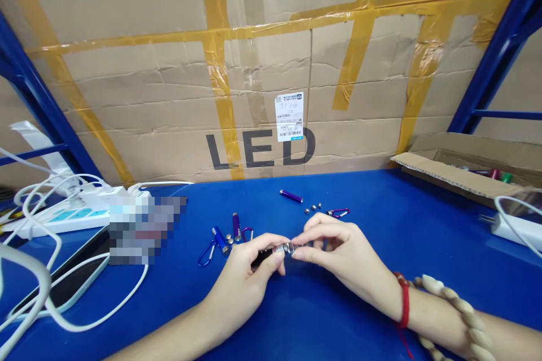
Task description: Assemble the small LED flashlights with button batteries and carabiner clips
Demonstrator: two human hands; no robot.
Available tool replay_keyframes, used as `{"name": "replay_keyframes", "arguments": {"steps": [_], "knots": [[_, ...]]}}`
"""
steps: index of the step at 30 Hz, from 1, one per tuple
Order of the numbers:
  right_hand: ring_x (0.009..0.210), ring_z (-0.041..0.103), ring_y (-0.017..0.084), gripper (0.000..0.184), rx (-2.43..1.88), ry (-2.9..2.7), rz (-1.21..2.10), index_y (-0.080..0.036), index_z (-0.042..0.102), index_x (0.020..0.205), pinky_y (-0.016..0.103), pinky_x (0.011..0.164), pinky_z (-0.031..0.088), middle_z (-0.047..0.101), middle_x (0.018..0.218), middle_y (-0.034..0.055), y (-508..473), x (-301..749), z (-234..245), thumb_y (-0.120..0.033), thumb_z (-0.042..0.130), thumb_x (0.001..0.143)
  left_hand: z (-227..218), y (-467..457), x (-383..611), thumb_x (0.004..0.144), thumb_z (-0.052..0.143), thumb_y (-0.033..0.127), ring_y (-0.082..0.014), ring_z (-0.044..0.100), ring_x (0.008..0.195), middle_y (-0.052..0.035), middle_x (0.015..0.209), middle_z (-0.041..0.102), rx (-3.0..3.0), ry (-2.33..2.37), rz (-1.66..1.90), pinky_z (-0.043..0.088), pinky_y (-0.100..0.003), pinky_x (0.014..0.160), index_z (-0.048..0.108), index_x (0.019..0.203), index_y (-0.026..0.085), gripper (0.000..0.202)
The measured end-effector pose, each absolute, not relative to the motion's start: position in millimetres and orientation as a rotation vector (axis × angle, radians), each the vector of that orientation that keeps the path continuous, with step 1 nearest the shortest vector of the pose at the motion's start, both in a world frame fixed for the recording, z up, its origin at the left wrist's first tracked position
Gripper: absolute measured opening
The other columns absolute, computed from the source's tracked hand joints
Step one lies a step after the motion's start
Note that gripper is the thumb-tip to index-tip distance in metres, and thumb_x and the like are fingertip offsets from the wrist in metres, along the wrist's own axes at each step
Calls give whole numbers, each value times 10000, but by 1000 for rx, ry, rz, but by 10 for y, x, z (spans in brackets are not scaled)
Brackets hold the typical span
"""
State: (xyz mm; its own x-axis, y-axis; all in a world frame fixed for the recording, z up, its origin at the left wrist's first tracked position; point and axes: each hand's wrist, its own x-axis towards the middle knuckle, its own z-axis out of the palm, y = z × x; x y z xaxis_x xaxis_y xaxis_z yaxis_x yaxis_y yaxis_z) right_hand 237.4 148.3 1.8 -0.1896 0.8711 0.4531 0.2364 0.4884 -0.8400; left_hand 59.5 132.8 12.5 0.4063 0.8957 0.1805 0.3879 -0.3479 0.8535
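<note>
My left hand [248, 279] is closed around a small black keychain flashlight [271, 252], holding it level above the blue table [372, 225]. My right hand [334, 245] pinches the flashlight's silver end with thumb and fingertips. Just beyond my hands lie a blue flashlight with a carabiner [218, 240], a purple flashlight [236, 225], a purple tube [291, 196], some small button batteries [313, 208] and a purple carabiner [339, 212].
A taped cardboard box marked LED [262, 149] forms a wall behind the table. A white power strip [63, 217] with cables and a phone [63, 282] lie at left. An open carton [466, 172] of parts and a white charger [514, 228] sit at right.
</note>
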Motion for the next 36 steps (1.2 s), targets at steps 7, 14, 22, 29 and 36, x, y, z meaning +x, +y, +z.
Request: {"name": "replay_keyframes", "arguments": {"steps": [7, 14, 22, 29, 36], "knots": [[556, 504, 101, 220, -968, -1693, 792, -221, 748, 653, 234, 510, 410, 580, 676, 12, 1487, 2391, 12, -437, 764, 613, 122, 1317, 571, 891, 410, 259, -141, 498, 648, 12, 668, 529, 1942, 1042, 791, 366, -228, 576, 587, 911, 170, 199], [565, 517, 117, 255, -965, -1648, 928, -201, 712, 562, 244, 516, 416, 577, 628, 6, 1493, 2384, -19, -445, 788, 556, 53, 1299, 557, 898, 388, 211, -124, 477, 604, 23, 674, 519, 2026, 1001, 790, 343, -214, 542, 467, 798, 195, 128], [519, 445, 86, 252, -1047, -1708, 1003, -180, 713, 572, 221, 491, 374, 565, 589, -5, 1475, 2375, 16, -419, 792, 552, 32, 1294, 538, 890, 402, 158, -116, 496, 606, 23, 705, 540, 2155, 949, 854, 359, -203, 566, 482, 812, 195, 117], [480, 361, 58, 247, -1135, -1687, 1137, -160, 699, 591, 207, 443, 286, 538, 596, -20, 1468, 2369, 35, -386, 790, 553, 31, 1306, 548, 884, 411, 165, -118, 501, 599, 20, 691, 546, 2139, 981, 863, 361, -198, 548, 506, 787, 186, 138], [483, 346, 63, 335, -1120, -1656, 1232, -134, 651, 584, 213, 433, 244, 515, 556, -17, 1464, 2372, 14, -453, 755, 580, 60, 1289, 568, 873, 433, 167, -111, 548, 612, 12, 702, 579, 2092, 1020, 876, 398, -166, 533, 540, 810, 174, 124]]}}
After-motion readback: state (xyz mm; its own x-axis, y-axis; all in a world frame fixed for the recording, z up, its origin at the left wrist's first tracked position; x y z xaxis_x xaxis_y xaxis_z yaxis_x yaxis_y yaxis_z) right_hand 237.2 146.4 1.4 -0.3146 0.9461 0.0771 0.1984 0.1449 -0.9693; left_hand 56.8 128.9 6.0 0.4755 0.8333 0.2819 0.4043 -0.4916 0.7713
